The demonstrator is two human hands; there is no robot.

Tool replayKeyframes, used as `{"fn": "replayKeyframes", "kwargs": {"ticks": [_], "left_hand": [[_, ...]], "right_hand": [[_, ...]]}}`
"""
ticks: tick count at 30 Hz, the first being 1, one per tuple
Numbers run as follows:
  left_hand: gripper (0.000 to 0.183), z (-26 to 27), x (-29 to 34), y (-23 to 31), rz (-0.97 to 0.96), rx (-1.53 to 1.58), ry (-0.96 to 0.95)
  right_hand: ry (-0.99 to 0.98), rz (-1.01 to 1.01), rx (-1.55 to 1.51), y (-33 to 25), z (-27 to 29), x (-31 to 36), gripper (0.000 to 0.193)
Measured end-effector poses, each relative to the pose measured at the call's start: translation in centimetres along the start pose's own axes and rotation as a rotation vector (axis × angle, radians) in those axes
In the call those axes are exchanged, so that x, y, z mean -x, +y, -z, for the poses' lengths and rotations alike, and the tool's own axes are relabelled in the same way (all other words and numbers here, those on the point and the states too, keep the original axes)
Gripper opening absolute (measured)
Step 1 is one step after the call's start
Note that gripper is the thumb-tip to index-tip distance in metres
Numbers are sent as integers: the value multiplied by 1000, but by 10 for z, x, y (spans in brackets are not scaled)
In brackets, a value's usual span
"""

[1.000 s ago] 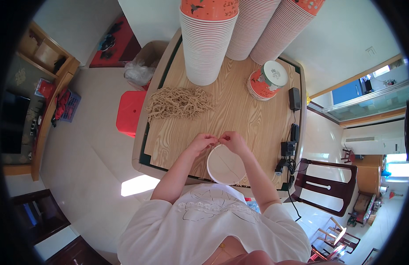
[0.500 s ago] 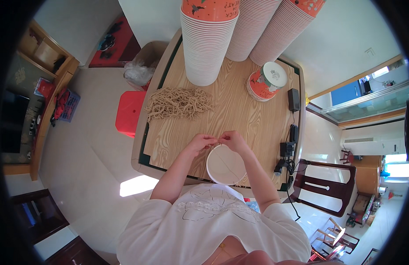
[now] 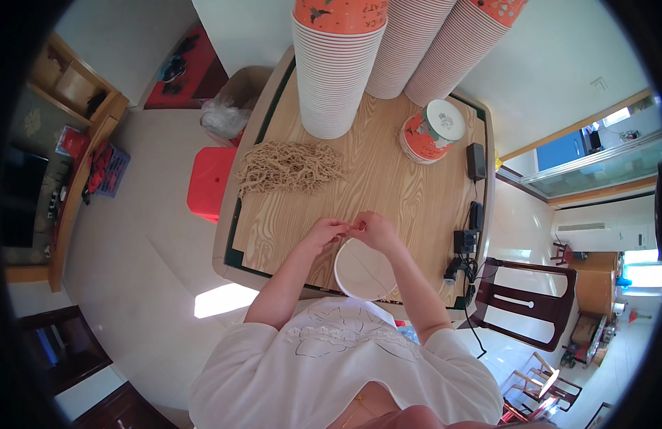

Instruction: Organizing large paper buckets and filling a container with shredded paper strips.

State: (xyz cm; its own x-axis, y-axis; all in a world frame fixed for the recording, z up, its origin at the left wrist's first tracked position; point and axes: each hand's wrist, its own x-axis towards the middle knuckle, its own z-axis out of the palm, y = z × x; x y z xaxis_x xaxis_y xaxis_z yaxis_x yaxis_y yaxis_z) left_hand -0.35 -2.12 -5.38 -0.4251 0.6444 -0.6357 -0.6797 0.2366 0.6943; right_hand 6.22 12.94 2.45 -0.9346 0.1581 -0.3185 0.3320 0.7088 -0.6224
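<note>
A round white paper bucket [image 3: 356, 275] stands at the table's near edge, close against my body, its mouth facing up. Across the mouth runs a thin cord [image 3: 374, 274], from the near right rim toward my fingers. Over the far rim my two hands meet, fingertips almost touching. Both my left hand [image 3: 329, 232] and my right hand [image 3: 374, 230] are closed in a pinch on the cord's end, which the fingers mostly hide. Beyond them on the left lies a loose heap of tan cords [image 3: 289, 168].
Tall stacks of white-and-orange paper buckets [image 3: 334, 86] rise at the back. An orange bucket [image 3: 425, 139] with a tape roll [image 3: 445, 120] leaning on it sits back right. Black adapters [image 3: 475, 161] and cables line the right edge. A red stool [image 3: 211, 182] stands left of the table.
My right hand has turned slightly and moved a little down and left, its fingers now closer over the left fingertips. The bucket stays in place.
</note>
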Motion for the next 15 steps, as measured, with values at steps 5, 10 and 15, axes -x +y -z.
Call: {"fn": "replayKeyframes", "kwargs": {"ticks": [5, 10, 15], "left_hand": [[13, 0, 3, 2, 14, 13, -10], [13, 2, 4, 1, 10, 23, -21], [14, 3, 5, 1, 9, 1, -34]], "right_hand": [[-21, -38, -14, 6, -3, -3, 18], [-50, -84, -140, 8, 0, -5, 16], [-76, -84, -167, 14, -2, -7, 17]]}}
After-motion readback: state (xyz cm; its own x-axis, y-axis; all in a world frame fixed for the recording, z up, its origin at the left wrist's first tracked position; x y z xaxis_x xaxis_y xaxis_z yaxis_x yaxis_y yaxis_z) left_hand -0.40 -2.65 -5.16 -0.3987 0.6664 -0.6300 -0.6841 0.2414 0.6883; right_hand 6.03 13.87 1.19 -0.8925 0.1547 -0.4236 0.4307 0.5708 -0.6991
